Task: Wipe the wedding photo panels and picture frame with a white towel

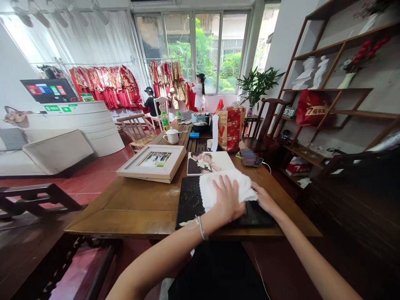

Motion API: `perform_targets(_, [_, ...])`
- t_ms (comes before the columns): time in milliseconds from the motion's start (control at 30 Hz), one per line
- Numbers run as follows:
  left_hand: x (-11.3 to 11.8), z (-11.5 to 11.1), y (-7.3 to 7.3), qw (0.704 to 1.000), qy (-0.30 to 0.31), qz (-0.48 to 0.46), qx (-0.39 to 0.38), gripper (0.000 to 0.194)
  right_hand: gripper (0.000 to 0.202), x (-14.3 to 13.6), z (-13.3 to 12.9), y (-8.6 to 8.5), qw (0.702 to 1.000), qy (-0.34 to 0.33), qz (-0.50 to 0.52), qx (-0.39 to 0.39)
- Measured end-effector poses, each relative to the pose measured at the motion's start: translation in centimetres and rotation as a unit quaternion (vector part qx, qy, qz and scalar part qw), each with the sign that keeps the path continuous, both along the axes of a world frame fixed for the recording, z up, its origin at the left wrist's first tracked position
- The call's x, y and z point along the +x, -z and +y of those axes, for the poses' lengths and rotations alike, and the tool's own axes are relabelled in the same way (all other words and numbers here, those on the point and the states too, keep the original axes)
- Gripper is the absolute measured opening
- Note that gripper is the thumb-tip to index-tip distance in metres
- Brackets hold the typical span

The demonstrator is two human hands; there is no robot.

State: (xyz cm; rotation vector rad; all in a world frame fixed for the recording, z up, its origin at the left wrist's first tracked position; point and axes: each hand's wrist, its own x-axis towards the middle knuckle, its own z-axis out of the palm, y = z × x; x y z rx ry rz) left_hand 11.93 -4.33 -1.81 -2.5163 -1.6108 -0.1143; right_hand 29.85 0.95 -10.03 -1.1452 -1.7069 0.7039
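A white cloth [207, 191] lies bunched on a flat black panel [189, 200] at the table's near edge. My left hand [229, 199], with a pale bracelet at the wrist, rests on top of the cloth with its fingers spread. At the cloth's right edge, my right hand [265, 201] grips its fold; some of those fingertips are hidden. Light specks and smudges dot the panel's left part. Just beyond the cloth is a wedding photo print [215, 161], its lower edge partly covered. A light-coloured picture frame [153, 162] with a photo in it lies to the left.
A wooden table [125, 212] carries a phone [250, 158] with a white cable, a red paper bag [231, 129], a white lidded cup [171, 136] and a green bottle [164, 121]. Shelves stand at right. Two people are near red garments [106, 87] at the back.
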Motion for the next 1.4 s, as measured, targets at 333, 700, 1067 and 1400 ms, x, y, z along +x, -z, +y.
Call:
perform_targets(333, [2.2,-11.2,1.3,0.998,0.061,0.0,0.019,0.094,0.041,0.6,-0.3,-1.6,0.999,-0.051,-0.011,0.005])
perform_targets(700, [-0.2,1.5,-1.1,0.998,-0.034,-0.004,-0.047,0.075,0.041,-0.3,-0.1,-0.4,1.0,0.01,-0.002,-0.021])
perform_targets(1067, [-0.3,-9.4,0.5,0.995,0.087,0.039,-0.001,0.09,0.038,-0.1,-0.1,-1.1,1.0,-0.018,0.006,-0.016])
perform_targets(1400, [-2.3,1.1,-0.9,0.999,-0.023,0.007,-0.029,0.072,0.037,-0.5,-0.6,-0.8,1.0,0.007,-0.022,-0.002])
